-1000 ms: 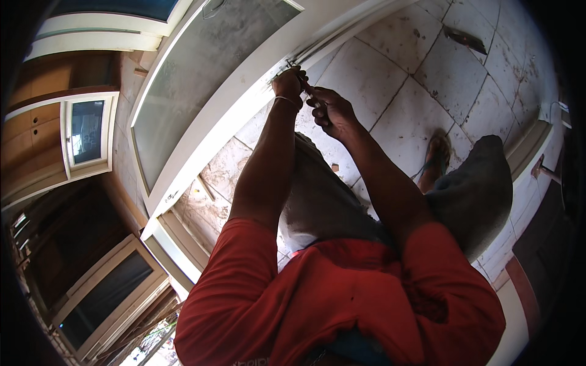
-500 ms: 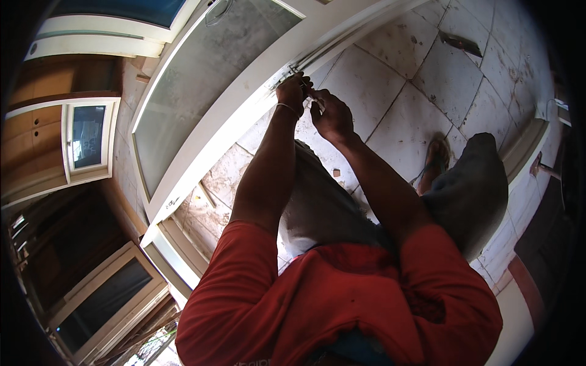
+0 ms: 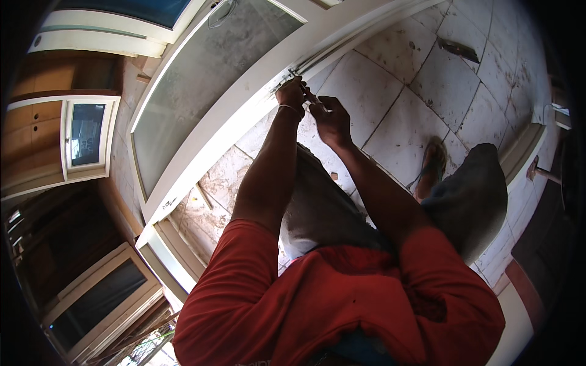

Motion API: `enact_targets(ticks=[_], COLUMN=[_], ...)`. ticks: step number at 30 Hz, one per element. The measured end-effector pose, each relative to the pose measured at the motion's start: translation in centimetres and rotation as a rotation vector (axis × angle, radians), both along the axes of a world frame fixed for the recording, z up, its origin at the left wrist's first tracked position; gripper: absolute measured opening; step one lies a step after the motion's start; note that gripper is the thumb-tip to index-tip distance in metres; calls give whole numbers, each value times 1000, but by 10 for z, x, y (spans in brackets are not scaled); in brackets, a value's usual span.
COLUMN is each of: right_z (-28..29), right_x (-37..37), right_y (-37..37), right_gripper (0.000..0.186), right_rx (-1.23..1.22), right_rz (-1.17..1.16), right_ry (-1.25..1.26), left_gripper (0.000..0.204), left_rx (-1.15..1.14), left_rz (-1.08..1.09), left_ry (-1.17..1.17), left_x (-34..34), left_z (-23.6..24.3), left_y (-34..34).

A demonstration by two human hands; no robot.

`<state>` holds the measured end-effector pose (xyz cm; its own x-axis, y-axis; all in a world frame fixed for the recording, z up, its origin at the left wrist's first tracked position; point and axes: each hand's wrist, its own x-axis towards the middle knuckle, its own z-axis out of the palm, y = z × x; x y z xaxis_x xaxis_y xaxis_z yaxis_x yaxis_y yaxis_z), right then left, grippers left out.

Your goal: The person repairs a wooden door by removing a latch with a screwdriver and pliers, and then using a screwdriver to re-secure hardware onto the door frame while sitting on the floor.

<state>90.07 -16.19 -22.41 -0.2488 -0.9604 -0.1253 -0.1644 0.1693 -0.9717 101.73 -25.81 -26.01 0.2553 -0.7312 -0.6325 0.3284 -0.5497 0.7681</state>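
Note:
A white-framed door (image 3: 235, 122) with a frosted pane (image 3: 210, 82) lies slanting across the left and middle. At its edge is metal hardware (image 3: 287, 76), partly covered by my left hand. My left hand (image 3: 290, 96) is closed there, its fingers bunched over something too small and dark to name. Close on its right, my right hand (image 3: 332, 122) is closed around a slim hand tool (image 3: 318, 102). The tool points toward the left fingers; its tip and exact kind are hidden.
Dirty white tiles (image 3: 390, 113) cover the floor, with a dark flat scrap (image 3: 458, 50) farther off. My sandalled foot (image 3: 432, 165) stands at right. Wooden cabinets (image 3: 46, 131) and a framed panel (image 3: 104, 305) are at left. A pale ledge (image 3: 525, 155) runs along the right.
My right hand has shifted slightly nearer to me and its fingers have turned, showing more of the tool. My left hand stays by the door hardware.

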Motion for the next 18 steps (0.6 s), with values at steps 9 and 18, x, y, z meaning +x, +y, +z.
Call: enact_targets(ticks=[9,18], right_z=[-25,-9], right_x=[-10,-9], right_y=[2,-4], right_gripper=[30,33], right_rx=[106,180], right_rz=[65,19], right_ry=[-291,-314], left_gripper=[14,16], left_rx=[-28,-14], left_rz=[42,85], left_ry=[63,117], left_x=[-10,-10], left_z=[-3,4], left_y=[-5,2])
